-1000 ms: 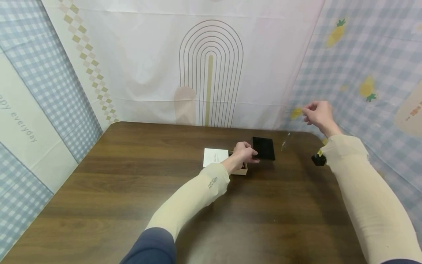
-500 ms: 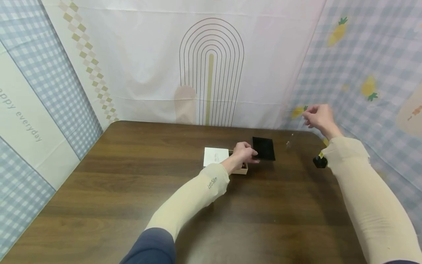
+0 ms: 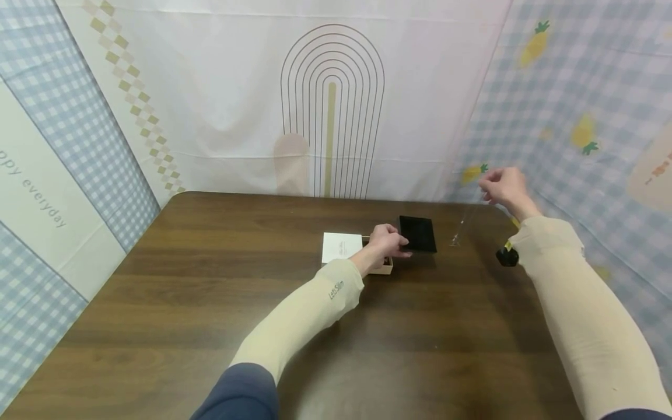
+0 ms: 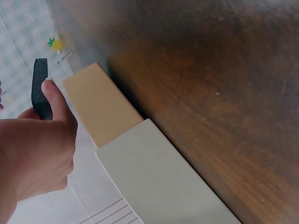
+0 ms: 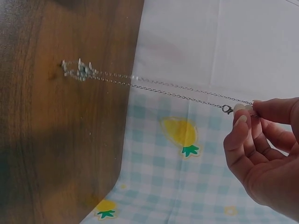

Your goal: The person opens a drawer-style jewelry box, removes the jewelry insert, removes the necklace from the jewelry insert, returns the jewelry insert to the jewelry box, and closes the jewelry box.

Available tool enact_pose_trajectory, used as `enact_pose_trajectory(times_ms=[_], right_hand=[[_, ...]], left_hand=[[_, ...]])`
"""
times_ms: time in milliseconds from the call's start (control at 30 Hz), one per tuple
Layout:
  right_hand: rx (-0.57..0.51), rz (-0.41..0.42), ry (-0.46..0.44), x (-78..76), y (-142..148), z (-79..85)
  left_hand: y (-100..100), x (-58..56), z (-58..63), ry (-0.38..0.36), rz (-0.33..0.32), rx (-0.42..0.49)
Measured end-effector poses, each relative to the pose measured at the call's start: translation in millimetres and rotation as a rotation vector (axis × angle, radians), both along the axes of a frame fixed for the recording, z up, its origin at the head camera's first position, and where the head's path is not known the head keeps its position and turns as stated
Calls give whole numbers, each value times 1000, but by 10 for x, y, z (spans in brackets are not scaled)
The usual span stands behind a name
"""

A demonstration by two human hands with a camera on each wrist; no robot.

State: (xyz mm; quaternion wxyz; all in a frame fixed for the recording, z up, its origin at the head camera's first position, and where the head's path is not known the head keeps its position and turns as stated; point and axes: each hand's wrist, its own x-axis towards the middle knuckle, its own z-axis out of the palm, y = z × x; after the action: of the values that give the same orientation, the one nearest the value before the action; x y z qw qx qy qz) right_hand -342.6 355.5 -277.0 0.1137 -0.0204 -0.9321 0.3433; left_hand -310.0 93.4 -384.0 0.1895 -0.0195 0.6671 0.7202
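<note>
My right hand (image 3: 505,185) pinches a silver chain necklace (image 5: 177,95) near its lobster clasp (image 5: 227,109), between thumb and fingertips. The chain hangs down in a long loop, and its sparkling pendant (image 5: 83,70) dangles at the lower end. My left hand (image 3: 387,240) holds a flat black square pad (image 3: 418,233) by its near left corner, thumb on top. In the left wrist view the pad (image 4: 41,88) shows its thick, foam-like edge. Beneath the left hand lies a drawer-style box, its white sleeve (image 3: 336,247) partly off the tan tray (image 4: 103,105). The left hand hides much of the tray's inside.
The box lies on a brown wooden table (image 3: 184,303). White cloth (image 3: 226,105) hangs behind the table, and checked cloth with pineapples (image 3: 567,87) along the right. A small black object with a yellow strip (image 3: 507,255) shows beside the right sleeve.
The necklace's lower end has swung, and the right hand has sunk slightly in the head view. The left hand keeps its hold on the black pad. The head view has shifted a little.
</note>
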Motion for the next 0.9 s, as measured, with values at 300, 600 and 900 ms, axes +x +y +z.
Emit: enact_pose_trajectory(times_ms=[300, 600, 900], right_hand=[[31, -3, -34, -7, 13, -32], [33, -13, -60, 5, -15, -29], [11, 11, -75, 22, 18, -63]], left_hand=[[-6, 9, -4, -6, 1, -10], [0, -13, -18, 11, -11, -14], [6, -17, -20, 19, -20, -11]])
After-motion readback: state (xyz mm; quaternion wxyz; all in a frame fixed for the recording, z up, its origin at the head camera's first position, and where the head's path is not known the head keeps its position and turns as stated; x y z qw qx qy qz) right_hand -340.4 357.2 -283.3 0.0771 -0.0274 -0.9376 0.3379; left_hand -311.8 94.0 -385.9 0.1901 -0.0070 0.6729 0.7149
